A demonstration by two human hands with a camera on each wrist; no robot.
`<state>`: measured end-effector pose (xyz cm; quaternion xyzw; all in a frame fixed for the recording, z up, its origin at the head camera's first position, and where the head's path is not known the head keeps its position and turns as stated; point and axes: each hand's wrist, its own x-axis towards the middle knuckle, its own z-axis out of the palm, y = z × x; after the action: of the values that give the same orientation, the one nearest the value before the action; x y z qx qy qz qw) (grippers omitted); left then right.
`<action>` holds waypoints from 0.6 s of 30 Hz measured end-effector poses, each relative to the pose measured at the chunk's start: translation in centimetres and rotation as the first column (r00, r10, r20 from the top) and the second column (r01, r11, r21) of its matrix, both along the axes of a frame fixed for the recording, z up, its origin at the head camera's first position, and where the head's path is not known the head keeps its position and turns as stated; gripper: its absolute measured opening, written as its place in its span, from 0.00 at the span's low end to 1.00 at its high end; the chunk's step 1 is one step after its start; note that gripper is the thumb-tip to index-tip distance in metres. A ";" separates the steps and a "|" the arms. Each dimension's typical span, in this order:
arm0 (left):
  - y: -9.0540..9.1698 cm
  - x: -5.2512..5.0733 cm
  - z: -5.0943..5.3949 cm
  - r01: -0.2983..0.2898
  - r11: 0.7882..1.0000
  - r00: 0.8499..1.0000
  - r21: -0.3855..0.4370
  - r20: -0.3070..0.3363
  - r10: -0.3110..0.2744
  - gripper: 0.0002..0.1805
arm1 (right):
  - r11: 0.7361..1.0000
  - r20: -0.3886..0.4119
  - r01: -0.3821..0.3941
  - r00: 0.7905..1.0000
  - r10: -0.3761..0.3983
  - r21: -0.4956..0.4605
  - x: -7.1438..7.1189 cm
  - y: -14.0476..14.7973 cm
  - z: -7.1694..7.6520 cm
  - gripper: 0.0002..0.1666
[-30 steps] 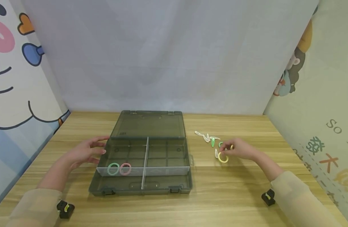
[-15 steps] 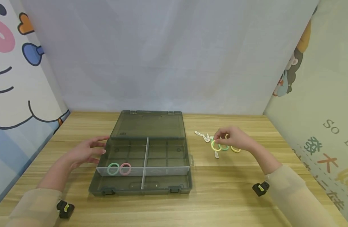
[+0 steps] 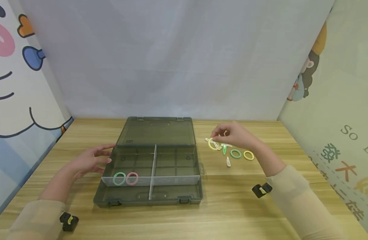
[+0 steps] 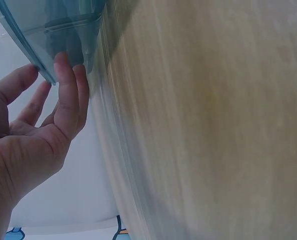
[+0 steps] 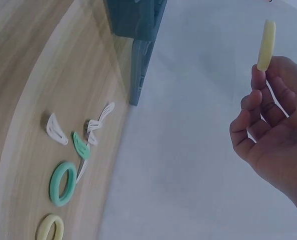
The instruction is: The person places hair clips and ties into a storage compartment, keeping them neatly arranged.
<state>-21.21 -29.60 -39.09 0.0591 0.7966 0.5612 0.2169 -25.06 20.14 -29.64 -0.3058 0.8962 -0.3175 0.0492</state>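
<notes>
In the head view my right hand (image 3: pixel 238 135) pinches a yellow hair tie (image 3: pixel 209 144) between thumb and fingertips, above the table. Seen edge-on in the right wrist view, that yellow hair tie (image 5: pixel 267 45) stands up from the fingertips. My left hand (image 3: pixel 89 160) is at the left side of a dark translucent divided box (image 3: pixel 147 202), its fingers loosely extended. In the left wrist view, the fingertips of this hand (image 4: pixel 43 125) meet the box's edge. A green hair tie (image 3: pixel 119 185) and a pink hair tie (image 3: pixel 131 185) are in the box's left part, by the cross divider.
Right of the box lie a green hair tie (image 3: pixel 236 157), another yellow hair tie (image 3: pixel 248 160), a green snap clip (image 3: pixel 224 149) and several white clips, one (image 3: pixel 228 161) nearer the front. The box's lid (image 3: pixel 159 131) is folded back toward the wall curtain (image 3: pixel 171 66).
My right hand has lifted the yellow hair tie and carried it left and away from me, uncovering the hair ties and clips on the table. My left hand has stayed at the box.
</notes>
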 end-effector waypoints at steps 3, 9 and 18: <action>0.0 0.0 0.0 -0.001 1.000 1.000 0.000 -0.001 0.001 0.38 | 0.999 0.004 -0.001 1.000 0.001 -0.034 0.0 -0.9 0.5 0.06; 0.1 -0.1 0.0 -0.005 1.000 1.000 -0.006 0.003 0.005 0.38 | 0.998 0.005 -0.024 1.000 0.024 -0.051 -0.3 -2.7 1.3 0.06; 0.2 -0.1 0.0 -0.004 1.000 1.000 -0.004 0.005 0.004 0.38 | 0.996 0.000 -0.077 0.997 0.077 -0.043 -0.8 -6.2 2.2 0.04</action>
<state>-21.33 -29.37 -39.11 0.0554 0.7973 0.5602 0.2179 -25.85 13.89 -27.44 -0.3410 0.8766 -0.3349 0.0557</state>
